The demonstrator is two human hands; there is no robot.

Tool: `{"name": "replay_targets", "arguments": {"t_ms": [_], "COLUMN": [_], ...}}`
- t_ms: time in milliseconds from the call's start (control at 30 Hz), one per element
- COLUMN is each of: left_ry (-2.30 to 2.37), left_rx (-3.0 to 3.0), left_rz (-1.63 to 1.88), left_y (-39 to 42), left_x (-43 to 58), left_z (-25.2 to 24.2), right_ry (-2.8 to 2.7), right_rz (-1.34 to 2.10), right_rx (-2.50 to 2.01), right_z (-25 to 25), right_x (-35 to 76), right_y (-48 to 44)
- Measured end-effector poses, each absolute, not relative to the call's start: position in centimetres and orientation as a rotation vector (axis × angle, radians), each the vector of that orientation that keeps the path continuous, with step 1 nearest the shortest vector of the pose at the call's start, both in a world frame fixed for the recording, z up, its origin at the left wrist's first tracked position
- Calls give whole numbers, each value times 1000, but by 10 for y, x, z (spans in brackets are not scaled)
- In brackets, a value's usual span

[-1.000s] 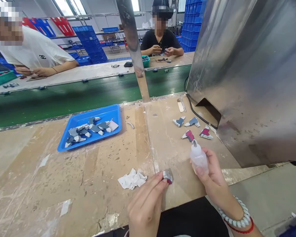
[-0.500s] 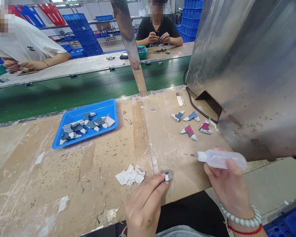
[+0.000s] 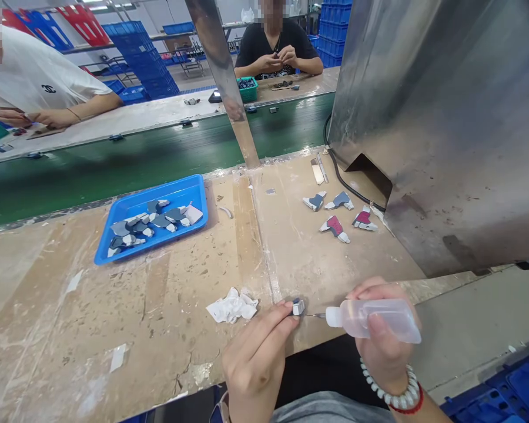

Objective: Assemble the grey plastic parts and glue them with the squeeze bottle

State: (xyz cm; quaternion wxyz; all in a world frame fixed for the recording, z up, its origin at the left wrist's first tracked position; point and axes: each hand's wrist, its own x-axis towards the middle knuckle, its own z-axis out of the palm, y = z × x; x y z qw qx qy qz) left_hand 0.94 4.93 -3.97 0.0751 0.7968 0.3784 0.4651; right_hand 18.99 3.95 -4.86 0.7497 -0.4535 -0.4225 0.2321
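Aiming its gripped translucent needle-tipped bottle (image 3: pixel 399 318) at the blue-white block (image 3: pixel 298 306) left hand (image 3: pixel 256 355) pinches, right hand (image 3: pixel 384 356) likely needs steadiness.

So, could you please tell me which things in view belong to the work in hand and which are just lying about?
In the work:
small part, in the left hand
squeeze bottle, in the right hand
probably the four loose pieces and blue tray

Apparently just lying about:
crumpled white tissue
pale curved scrap
white scrap
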Motion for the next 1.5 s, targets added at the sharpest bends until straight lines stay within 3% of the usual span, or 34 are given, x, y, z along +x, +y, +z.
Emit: {"name": "replay_targets", "arguments": {"t_ms": [500, 1033, 1500], "left_ry": [1154, 1171, 1000], "left_rx": [2372, 2380, 2544], "left_rz": [1360, 1396, 1148], "left_y": [51, 49, 38], "left_x": [10, 11, -3], "left_z": [-37, -38, -33], "right_ry": [-1163, -1066, -704], "right_rz": [366, 464, 538], "right_rx": [-1013, -993, -949], "right_z": [-50, -56, -55], "right_x": [189, 189, 191], "right_y": [39, 38, 43]}}
